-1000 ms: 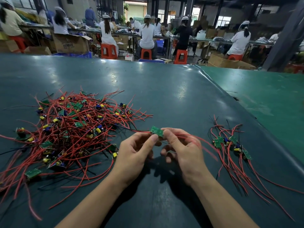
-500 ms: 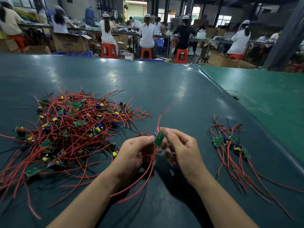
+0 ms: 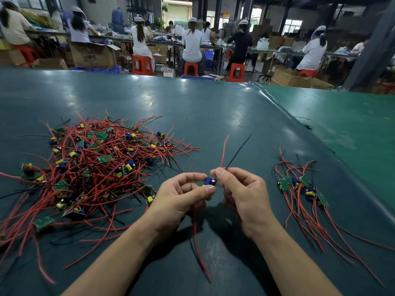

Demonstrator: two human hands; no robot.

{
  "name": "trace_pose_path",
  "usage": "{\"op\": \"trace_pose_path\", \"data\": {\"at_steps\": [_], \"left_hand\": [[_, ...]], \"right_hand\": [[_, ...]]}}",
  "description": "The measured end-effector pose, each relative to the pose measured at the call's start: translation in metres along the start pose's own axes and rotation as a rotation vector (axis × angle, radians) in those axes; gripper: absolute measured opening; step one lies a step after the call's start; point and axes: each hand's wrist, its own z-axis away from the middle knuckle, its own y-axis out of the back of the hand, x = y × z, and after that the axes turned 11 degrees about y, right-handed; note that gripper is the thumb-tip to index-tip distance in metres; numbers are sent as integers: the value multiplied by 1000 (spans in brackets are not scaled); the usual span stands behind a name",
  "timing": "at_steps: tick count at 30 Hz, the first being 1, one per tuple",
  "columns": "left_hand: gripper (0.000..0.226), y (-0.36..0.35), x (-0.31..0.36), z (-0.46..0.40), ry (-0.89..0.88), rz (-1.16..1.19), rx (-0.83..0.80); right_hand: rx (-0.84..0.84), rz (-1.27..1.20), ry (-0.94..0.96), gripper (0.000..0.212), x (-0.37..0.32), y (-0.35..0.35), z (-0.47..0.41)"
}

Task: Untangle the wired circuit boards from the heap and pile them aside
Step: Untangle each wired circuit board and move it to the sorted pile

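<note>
Since half a second ago the board has been turned between the fingers: its green face no longer shows, blue and yellow components now face the camera, and its red lead and black lead now stand up past the right fingertips instead of trailing low. Nearest the camera, further red leads [image 3: 197, 248] hang from the grip down towards the dark green table [image 3: 213, 116]. The left hand [image 3: 181, 201] pinches the wired circuit board [image 3: 210, 181] between thumb and forefinger; the right hand [image 3: 241, 195] pinches its other end where the red lead [image 3: 223, 150] and black lead [image 3: 239, 149] leave it. The board is held clear of the table, between the heap [image 3: 96, 167] on the left and the sorted pile [image 3: 301, 189] on the right. Judged light and rigid, with limp, springy leads apt to snag; best held by the board edges, since pulling on a lead may strain its solder joint. The board is largely covered by fingertips and its outline cannot be made out. Boards buried in the heap cannot be counted. Beyond the table, seated workers [image 3: 192, 43] on red stools [image 3: 142, 64] face away
</note>
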Motion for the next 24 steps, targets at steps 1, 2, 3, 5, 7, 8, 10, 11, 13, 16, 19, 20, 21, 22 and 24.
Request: {"op": "trace_pose_path", "data": {"at_steps": [1, 2, 3, 5, 7, 8, 10, 11, 13, 16, 19, 20, 21, 22, 24], "left_hand": [[34, 0, 0, -1, 6, 0, -12], [31, 0, 0, -1, 9, -2, -24], [32, 0, 0, 0, 5, -3, -32], [40, 0, -1, 0, -5, -10, -17], [52, -1, -1, 0, -26, -30, 29], [55, -2, -1, 0, -44, -41, 52], [51, -3, -2, 1, -91, -94, 69], [47, -4, -2, 2, -108, -124, 61], [41, -5, -1, 4, -123, -154, 30], [38, -6, 0, 5, -125, -169, -5], [37, -6, 1, 8, -116, -192, -49], [35, -6, 1, 9, -109, -208, -81], [33, -6, 1, 10, -100, -220, -116], [33, -5, 1, 10, -93, -222, -144], [33, -3, 1, 11, -77, -207, -182]], "right_hand": [[22, 10, 7, 13, 1, 1, -1], [40, 29, 11, 14, 2, 2, -2], [57, 52, 13, 17, 3, 3, -3], [79, 97, 4, 19, 6, 6, -5], [42, 118, -23, 20, 6, 8, -5], [-5, 121, -39, 25, 6, 8, -3], [-103, 102, -77, 28, 6, 6, 0], [-128, 89, -93, 24, 5, 4, 1], [-115, 81, -120, 20, 4, 4, 1], [-53, 120, -126, 23, 5, 7, -3], [56, 138, -95, 25, 3, 13, -10], [115, 112, -85, 25, 2, 17, -13], [173, 80, -77, 24, 1, 20, -16], [221, 46, -70, 24, -1, 24, -18], [285, -23, -69, 24, -3, 28, -21]]}}
